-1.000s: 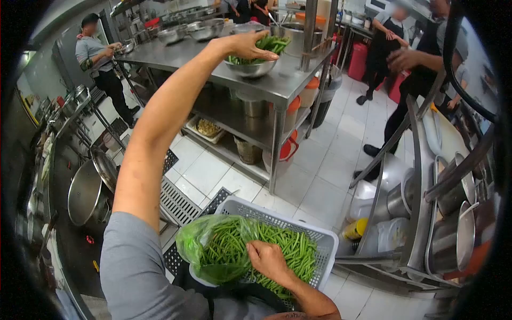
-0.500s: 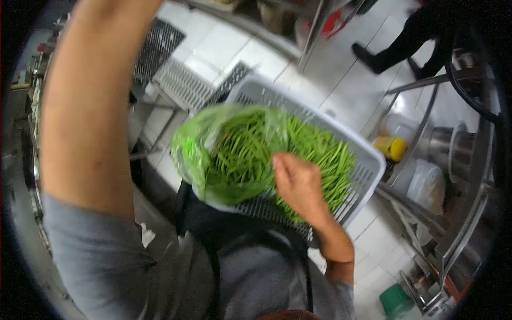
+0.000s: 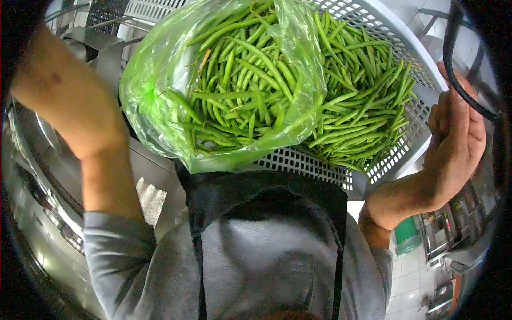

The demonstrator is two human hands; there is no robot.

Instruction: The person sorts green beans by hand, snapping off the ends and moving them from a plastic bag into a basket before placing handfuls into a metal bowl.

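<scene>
Green beans (image 3: pixel 368 90) fill the right part of a grey plastic crate (image 3: pixel 392 18) with slotted walls. On the crate's left part lies an open, translucent green plastic bag (image 3: pixel 154 112), its mouth facing up and more beans inside it. My right hand (image 3: pixel 461 125) is at the crate's right end, its fingers curled against the rim. At the left, my forearm is bent and blurred by motion. It runs out past the upper left edge of view, so my left hand is hidden.
A black cable loop (image 3: pixel 453 58) hangs over the upper right, close to my right hand. A green container (image 3: pixel 407 234) stands on the tiled floor at lower right. Steel surfaces and a whitish cloth or paper (image 3: pixel 151 201) are at left.
The crate and bag now appear larger and nearer. My right hand has moved from the bag's edge to the crate's right end. My left arm has bent outward to the left.
</scene>
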